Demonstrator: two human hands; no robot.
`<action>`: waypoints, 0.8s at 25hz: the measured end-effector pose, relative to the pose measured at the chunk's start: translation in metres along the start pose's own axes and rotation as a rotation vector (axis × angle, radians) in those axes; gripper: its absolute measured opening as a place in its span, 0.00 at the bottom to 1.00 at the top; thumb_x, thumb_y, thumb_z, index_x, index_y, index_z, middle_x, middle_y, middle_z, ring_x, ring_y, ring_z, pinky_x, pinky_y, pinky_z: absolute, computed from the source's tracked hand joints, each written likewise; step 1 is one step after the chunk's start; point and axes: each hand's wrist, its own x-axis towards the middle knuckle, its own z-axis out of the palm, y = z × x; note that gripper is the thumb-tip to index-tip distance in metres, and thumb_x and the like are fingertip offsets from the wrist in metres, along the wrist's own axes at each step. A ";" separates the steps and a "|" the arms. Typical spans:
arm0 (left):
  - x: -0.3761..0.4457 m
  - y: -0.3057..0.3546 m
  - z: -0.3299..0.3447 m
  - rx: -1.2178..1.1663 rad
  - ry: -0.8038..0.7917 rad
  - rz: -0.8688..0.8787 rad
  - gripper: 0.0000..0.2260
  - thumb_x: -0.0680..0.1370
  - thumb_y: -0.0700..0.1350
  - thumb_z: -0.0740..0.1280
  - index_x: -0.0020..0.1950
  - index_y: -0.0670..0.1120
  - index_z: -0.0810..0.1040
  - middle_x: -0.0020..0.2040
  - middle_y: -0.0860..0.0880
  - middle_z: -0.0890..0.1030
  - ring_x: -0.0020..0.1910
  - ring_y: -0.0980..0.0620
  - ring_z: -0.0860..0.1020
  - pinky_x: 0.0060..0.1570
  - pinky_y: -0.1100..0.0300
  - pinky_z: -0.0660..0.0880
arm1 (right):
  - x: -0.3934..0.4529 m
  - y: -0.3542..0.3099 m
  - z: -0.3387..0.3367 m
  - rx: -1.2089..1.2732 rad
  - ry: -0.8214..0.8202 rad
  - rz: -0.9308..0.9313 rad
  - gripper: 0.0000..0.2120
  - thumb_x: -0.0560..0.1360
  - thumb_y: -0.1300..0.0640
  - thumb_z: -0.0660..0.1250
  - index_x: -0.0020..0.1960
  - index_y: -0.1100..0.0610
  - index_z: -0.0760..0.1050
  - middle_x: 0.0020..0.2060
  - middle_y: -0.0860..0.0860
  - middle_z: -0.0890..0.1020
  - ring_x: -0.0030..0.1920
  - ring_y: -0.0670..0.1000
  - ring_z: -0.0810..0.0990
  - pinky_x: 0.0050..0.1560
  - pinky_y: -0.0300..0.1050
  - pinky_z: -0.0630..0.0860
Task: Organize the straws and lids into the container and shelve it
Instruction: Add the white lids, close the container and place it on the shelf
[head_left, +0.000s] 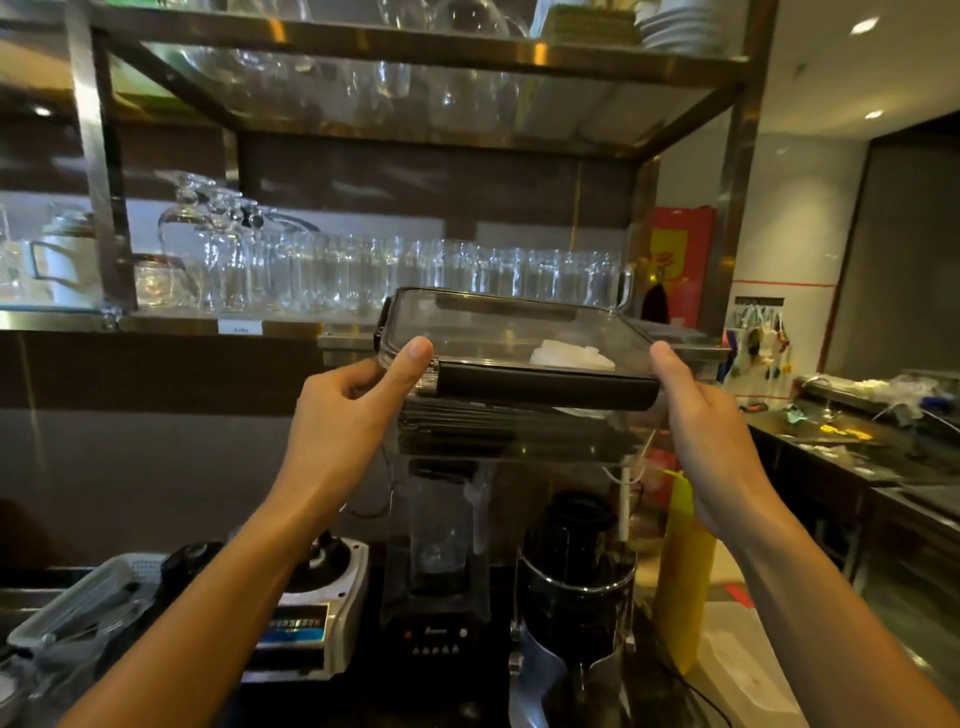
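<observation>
A clear plastic container (519, 441) with a transparent lid and black clasps is held up in front of me, at about the height of the lower shelf (171, 322). White lids (571, 358) show through its top at the right, and dark straws lie stacked inside along its front wall. My left hand (343, 421) grips the container's left end, thumb on the lid's corner. My right hand (711, 421) holds the right end, thumb up along the lid's edge.
The lower shelf carries rows of glass jars and mugs (415, 275), with more glasses on the upper shelf (415, 88). Below stand blenders (441, 561), a black juicer (576, 582), a yellow bottle (683, 566) and a box of utensils (67, 618). A counter (857, 447) runs along the right.
</observation>
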 end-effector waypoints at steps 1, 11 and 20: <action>0.008 0.004 0.006 -0.016 -0.001 0.011 0.47 0.67 0.78 0.65 0.40 0.29 0.73 0.37 0.28 0.73 0.35 0.46 0.71 0.43 0.49 0.70 | 0.009 -0.004 -0.004 0.005 0.014 -0.011 0.42 0.73 0.26 0.62 0.55 0.67 0.81 0.50 0.68 0.84 0.53 0.67 0.85 0.57 0.70 0.79; 0.091 0.006 0.074 -0.028 -0.023 -0.007 0.47 0.64 0.80 0.65 0.46 0.33 0.80 0.38 0.43 0.76 0.36 0.46 0.74 0.45 0.48 0.79 | 0.099 -0.004 -0.031 -0.017 0.047 -0.037 0.36 0.72 0.22 0.56 0.52 0.50 0.86 0.47 0.47 0.89 0.52 0.48 0.87 0.64 0.57 0.77; 0.149 -0.013 0.128 0.004 -0.037 -0.092 0.41 0.60 0.83 0.63 0.48 0.46 0.79 0.40 0.42 0.77 0.39 0.46 0.75 0.50 0.47 0.80 | 0.166 0.027 -0.047 0.020 -0.035 -0.105 0.22 0.78 0.31 0.64 0.53 0.48 0.85 0.48 0.42 0.89 0.49 0.39 0.86 0.52 0.42 0.76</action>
